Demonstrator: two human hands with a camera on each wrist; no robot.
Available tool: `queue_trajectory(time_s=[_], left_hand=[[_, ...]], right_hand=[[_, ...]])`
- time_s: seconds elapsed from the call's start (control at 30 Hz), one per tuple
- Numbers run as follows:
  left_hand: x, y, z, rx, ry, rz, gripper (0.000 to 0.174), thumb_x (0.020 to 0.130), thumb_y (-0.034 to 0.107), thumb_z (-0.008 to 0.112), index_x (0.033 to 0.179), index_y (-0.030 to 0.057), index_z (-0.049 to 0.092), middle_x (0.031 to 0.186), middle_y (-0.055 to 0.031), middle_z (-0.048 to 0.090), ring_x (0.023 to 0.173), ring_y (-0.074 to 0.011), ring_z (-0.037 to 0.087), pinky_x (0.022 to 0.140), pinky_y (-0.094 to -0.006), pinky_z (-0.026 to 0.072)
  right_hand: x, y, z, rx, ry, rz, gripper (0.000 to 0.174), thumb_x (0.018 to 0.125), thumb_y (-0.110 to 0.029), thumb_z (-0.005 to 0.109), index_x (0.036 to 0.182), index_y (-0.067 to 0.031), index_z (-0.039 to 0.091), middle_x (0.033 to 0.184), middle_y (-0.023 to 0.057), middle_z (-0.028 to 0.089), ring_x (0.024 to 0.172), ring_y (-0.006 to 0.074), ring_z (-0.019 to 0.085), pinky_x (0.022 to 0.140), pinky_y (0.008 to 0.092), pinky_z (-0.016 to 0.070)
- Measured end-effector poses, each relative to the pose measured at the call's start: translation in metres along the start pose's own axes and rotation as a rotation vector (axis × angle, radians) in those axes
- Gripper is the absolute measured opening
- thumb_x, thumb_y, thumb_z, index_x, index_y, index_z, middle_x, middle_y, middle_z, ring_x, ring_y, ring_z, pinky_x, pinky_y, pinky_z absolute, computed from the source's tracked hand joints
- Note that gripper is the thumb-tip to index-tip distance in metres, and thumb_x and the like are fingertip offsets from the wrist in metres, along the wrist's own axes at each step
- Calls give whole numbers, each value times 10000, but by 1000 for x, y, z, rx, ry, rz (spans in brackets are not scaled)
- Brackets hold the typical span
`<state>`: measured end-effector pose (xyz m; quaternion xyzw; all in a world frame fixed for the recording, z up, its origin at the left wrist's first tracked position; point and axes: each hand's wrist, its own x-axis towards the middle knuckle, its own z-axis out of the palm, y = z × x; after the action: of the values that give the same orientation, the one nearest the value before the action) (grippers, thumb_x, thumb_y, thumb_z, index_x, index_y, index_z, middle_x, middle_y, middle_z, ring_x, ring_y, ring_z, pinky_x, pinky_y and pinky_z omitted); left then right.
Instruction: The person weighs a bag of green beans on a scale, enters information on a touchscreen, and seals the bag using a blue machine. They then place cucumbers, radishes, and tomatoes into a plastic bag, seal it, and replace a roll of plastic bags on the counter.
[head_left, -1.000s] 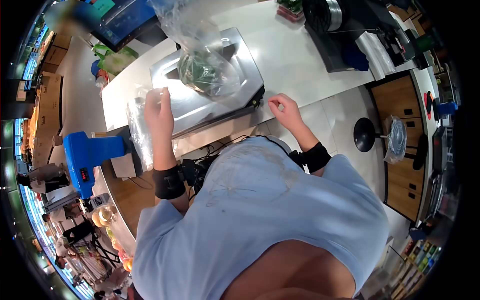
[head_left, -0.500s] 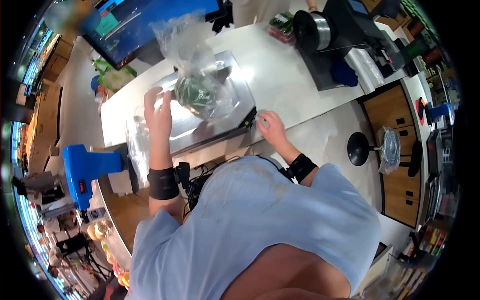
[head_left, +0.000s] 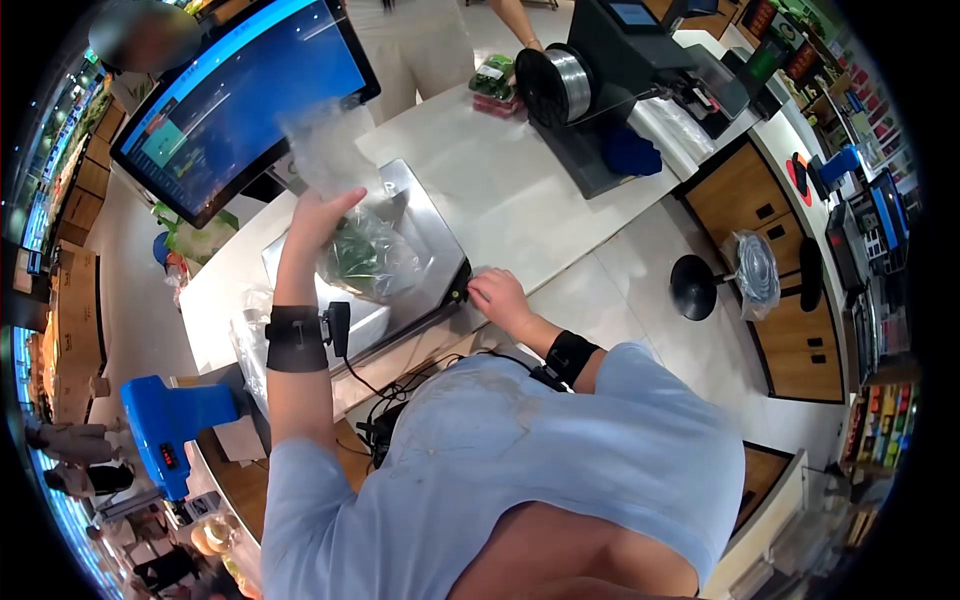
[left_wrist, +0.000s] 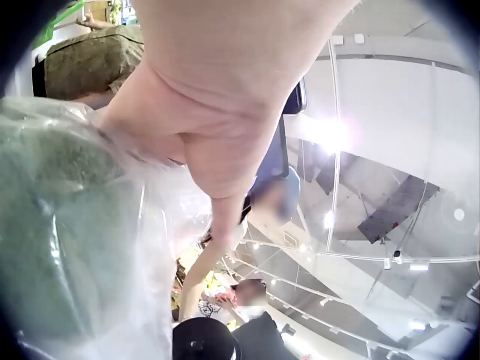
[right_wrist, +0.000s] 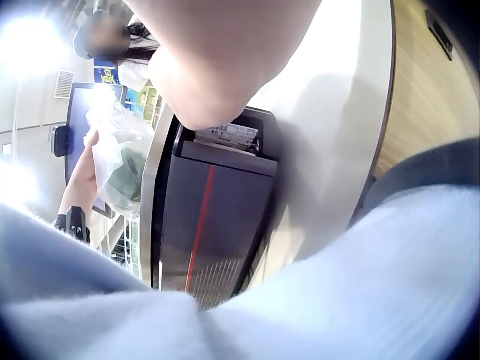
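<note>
- Left grip [head_left: 322,215] closes round the gathered neck of the clear bag [head_left: 368,262], its fingertips partly hidden; green contents show through the film, low over the metal plate [head_left: 428,235].
- Right grip [head_left: 500,297] has bent fingers beside the plate's near corner, above the slot of a dark box [right_wrist: 217,202] where a printed label [right_wrist: 232,135] shows; whether it pinches the label, I cannot tell.
- Judging by the pose, the bag is being handled by its neck while the other side works at the label; this calls for a steady hold and a clean pull.
- Beneath lies a pale tabletop [head_left: 530,190], with a lit screen [head_left: 265,90], a reel [head_left: 572,85] and packed trays [head_left: 495,88].
- Beyond are wooden cupboards [head_left: 728,180], a round stool [head_left: 693,288] and stocked shelves [head_left: 882,425].
</note>
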<state>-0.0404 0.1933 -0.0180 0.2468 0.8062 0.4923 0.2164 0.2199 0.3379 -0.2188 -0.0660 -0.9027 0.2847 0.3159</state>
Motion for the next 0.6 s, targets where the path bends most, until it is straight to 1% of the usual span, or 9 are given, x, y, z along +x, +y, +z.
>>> queue_trajectory(time_s=[0.17,0.23,0.3,0.37,0.4,0.47,0.5,0.57,0.6], left_hand=[[18,-36,-1,97,127,15,285,829,261,628,949,5,666,884,-70,651,787,-174,582,721,-305,446],[25,-67,-4,-84,323,176,268,842,269,602,920,19,658,832,-58,646,764,-176,576,700,-303,441],[12,-59,-9,-449,246,11,245,865,256,575,900,24,644,870,-64,647,792,-173,581,699,-295,451],[22,-86,-20,-379,396,-44,463,928,338,525,1199,-37,547,1144,-133,586,1012,-211,567,872,-331,442],[19,-87,-20,-383,381,-47,463,928,338,525,1199,-37,547,1144,-133,586,1012,-211,567,872,-331,442],[11,-78,-27,-352,507,15,556,945,386,504,1278,-57,458,1188,-139,569,1052,-217,560,913,-335,433],[11,-80,-32,-352,507,12,556,945,386,504,1278,-57,458,1188,-139,569,1052,-217,560,913,-335,433],[9,-87,-43,-584,375,-26,538,950,360,494,1299,-47,443,1234,-143,553,1113,-226,536,945,-343,418],[0,-88,-42,-618,311,41,516,946,320,487,1309,-43,431,1241,-136,551,1107,-236,543,953,-358,415]], right_hand=[[-7,2,8,46,85,-15,78,756,-108,667,800,-63,620,812,77,631,764,278,586,695,384,467],[-6,5,8,38,120,6,74,751,-96,669,799,-61,625,810,78,632,761,275,584,689,378,472],[-8,2,8,67,155,-2,73,745,-76,671,806,-54,637,821,80,635,759,276,582,685,365,481],[-9,1,9,90,168,27,73,744,-69,670,808,-51,640,819,83,634,761,278,583,692,365,482],[-10,1,9,137,169,33,74,743,-63,669,810,-49,643,818,86,634,763,280,583,699,364,483],[-12,2,15,139,188,46,76,745,-55,663,817,-46,642,826,90,633,771,284,583,701,368,483],[-12,2,16,149,205,55,79,747,-47,656,824,-42,641,834,95,632,778,288,582,703,373,483],[-13,3,16,158,200,92,84,752,-45,651,834,-40,636,842,101,630,790,295,582,709,378,483],[-14,1,19,172,194,124,89,757,-44,646,844,-37,630,850,107,627,801,302,582,714,383,483]])
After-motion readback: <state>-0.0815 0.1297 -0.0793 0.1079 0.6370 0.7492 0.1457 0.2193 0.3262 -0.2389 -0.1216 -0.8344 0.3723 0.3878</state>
